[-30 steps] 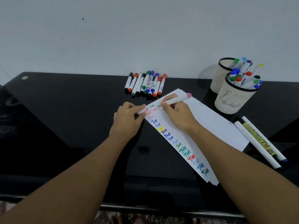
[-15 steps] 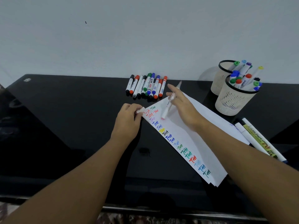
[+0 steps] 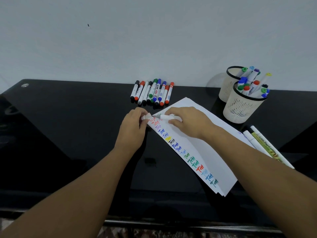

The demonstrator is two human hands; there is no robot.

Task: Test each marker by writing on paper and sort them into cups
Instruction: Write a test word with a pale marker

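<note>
The right hand (image 3: 187, 122) is gripping the white marker (image 3: 167, 117); the left hand's fingers (image 3: 143, 117) are pinching its pale cap (image 3: 146, 116), which should be lined up squarely on the tip and pressed home.

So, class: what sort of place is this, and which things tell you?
Probably a home or office desk: a glossy black tabletop against a plain white wall, with mesh pen cups holding markers, and test-scribbled paper.

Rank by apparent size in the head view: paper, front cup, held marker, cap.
1. paper
2. front cup
3. held marker, in the right hand
4. cap, in the left hand
</note>
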